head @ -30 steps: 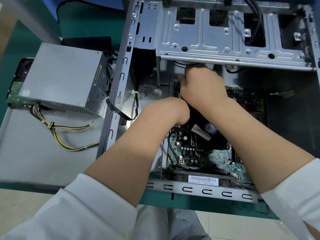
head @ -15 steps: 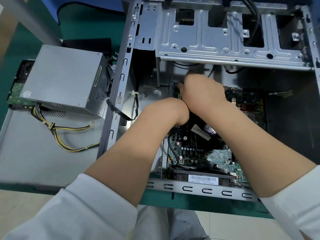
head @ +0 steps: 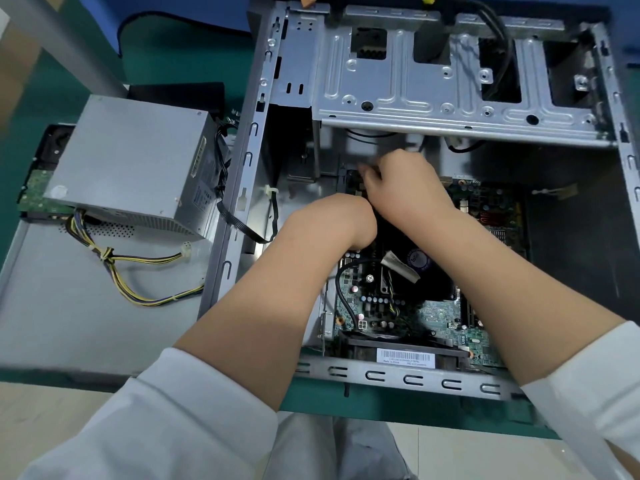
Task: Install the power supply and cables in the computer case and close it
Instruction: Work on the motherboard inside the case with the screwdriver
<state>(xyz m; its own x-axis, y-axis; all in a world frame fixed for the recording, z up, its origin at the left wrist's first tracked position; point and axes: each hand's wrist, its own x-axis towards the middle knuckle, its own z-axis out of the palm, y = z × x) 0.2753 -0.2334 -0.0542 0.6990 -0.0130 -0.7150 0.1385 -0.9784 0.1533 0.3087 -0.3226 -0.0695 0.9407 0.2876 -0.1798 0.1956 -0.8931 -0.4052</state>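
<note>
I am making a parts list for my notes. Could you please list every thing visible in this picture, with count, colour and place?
computer case: one, grey metal, open, lying on the green table.
drive cage: one, grey, at the far end of the case.
motherboard: one, green, on the case floor.
barcode label: one, white, near the front rail of the case.
power supply: one, grey, outside the case, to its left.
yellow and black cables: one bundle, from the power supply across the grey side panel.
left hand: mostly hidden behind its wrist, over the motherboard.
right hand: fingers curled at the board's far left edge; what they hold is blurred.
</note>
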